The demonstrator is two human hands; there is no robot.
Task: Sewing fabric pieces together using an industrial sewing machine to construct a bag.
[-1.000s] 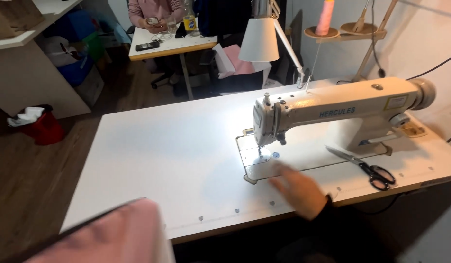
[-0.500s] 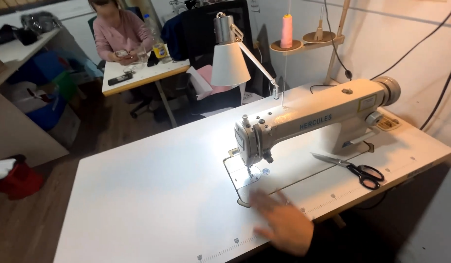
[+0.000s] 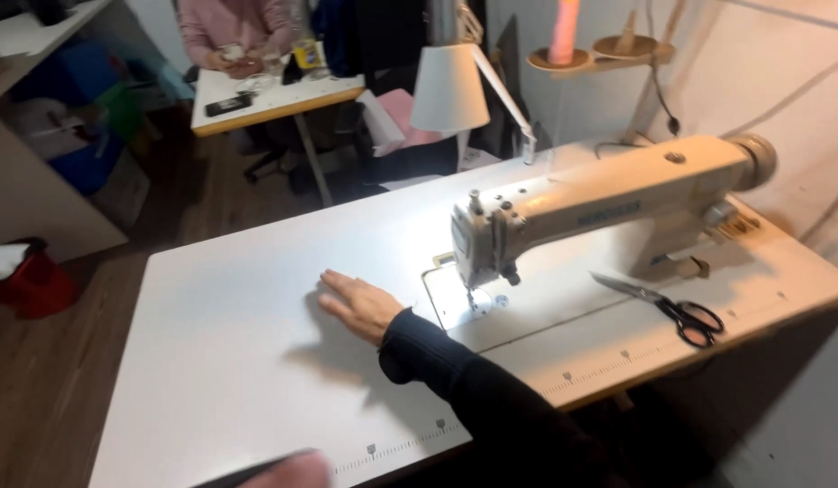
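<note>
My right hand [image 3: 363,305] lay flat on the white table [image 3: 229,361], palm down, fingers stretched out and close together, gripping nothing. It rested just left of the needle plate [image 3: 460,298], with my dark sleeve [image 3: 473,398] running back toward me across the table's front edge. A ruler strip [image 3: 410,443] was printed along that edge.

My left hand [image 3: 288,470] showed only as a blurred bit at the bottom of the view, close to the front edge, with something dark beside it; I could not tell whether it was open or closed, or whether it held that thing.

The sewing machine [image 3: 609,199] stood to the right of my right hand, its needle end over the lit plate. Black-handled scissors [image 3: 672,307] lay on the table in front of the machine, well apart from my hand. A lamp [image 3: 449,88] with a white shade leaned over from behind the machine. A thread stand [image 3: 582,59] sat at the wall.

Farther back, another person in a pink top [image 3: 234,23] sat at a small desk [image 3: 274,95], both hands busy with something small. A red bin [image 3: 30,285] stood on the wooden floor to the left.
</note>
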